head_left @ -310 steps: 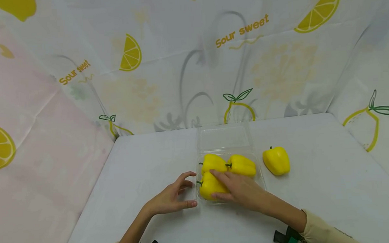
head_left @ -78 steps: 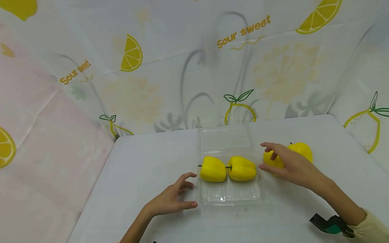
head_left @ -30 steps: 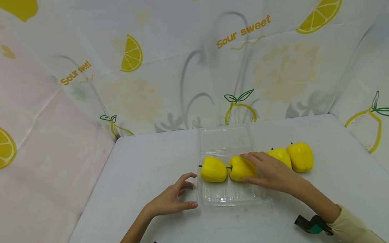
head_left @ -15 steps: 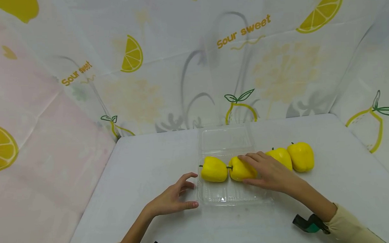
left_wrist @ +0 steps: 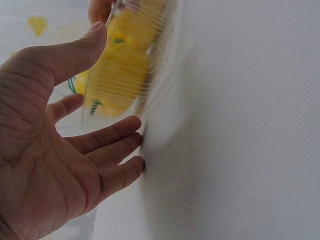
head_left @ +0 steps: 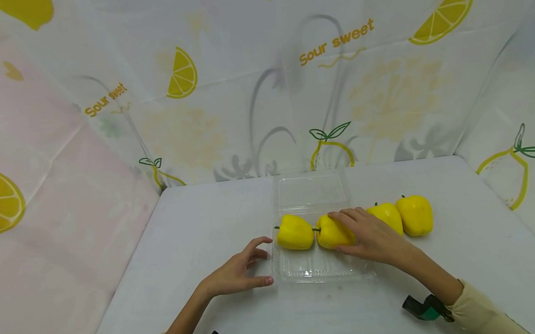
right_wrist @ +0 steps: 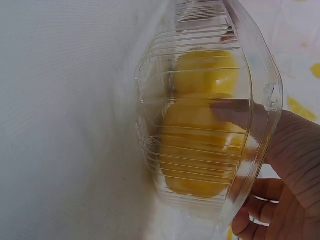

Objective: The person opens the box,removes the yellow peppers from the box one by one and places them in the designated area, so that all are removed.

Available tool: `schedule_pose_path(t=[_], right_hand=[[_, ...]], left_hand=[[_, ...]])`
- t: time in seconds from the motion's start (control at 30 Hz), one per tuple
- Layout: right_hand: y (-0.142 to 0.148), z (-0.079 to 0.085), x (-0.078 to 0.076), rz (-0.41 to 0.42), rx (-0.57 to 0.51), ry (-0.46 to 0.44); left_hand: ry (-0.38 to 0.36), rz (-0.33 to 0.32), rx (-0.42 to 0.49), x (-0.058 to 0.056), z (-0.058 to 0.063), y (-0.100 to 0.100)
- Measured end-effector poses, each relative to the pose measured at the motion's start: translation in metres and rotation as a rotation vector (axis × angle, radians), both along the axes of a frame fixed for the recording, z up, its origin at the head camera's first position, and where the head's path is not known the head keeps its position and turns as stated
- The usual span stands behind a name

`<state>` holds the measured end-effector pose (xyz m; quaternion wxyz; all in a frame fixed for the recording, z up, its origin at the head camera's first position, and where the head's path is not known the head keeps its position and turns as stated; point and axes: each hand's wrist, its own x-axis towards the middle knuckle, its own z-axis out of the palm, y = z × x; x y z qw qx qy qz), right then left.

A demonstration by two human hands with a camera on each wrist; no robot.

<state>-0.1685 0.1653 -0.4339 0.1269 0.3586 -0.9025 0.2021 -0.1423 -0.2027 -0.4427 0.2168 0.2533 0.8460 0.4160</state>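
Note:
Two yellow bell peppers lie side by side in the back half of a clear plastic clamshell container (head_left: 315,272), whose lid (head_left: 310,191) is folded back. My right hand (head_left: 373,238) grips the right-hand bell pepper (head_left: 328,236), fingers on its far side and thumb on its near side. Through the ribbed wall in the right wrist view, the thumb (right_wrist: 232,111) shows against that pepper. The left-hand bell pepper (head_left: 295,233) sits with its stem pointing left. Beside the container's left edge, my left hand (head_left: 233,274) stays spread with relaxed fingers and holds nothing.
Two more yellow peppers stand on the white table right of the container: one (head_left: 387,217) partly behind my right hand, the other (head_left: 415,216) touching it farther right. Lemon-printed cloth (head_left: 231,134) encloses the back and sides.
A third pepper, earlier at the container's front left, now stands outside at the right. My right hand came back from there onto the right-hand pepper, then barely moved. The left hand stayed put.

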Motion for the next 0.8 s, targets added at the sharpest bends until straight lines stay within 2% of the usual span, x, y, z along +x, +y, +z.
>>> schedule_pose_path(t=[0.27,0.53,0.8], right_hand=[[0.001,0.002,0.002,-0.022,-0.017,-0.011],[0.005,0.009,0.005,-0.052,-0.033,-0.066],[0.011,0.015,0.008,-0.056,-0.070,-0.034]], left_hand=[[-0.001,-0.001,0.008,0.000,0.000,0.000],[0.004,-0.003,0.015,0.001,0.001,0.000],[0.000,0.002,0.011,0.001,0.001,0.000]])
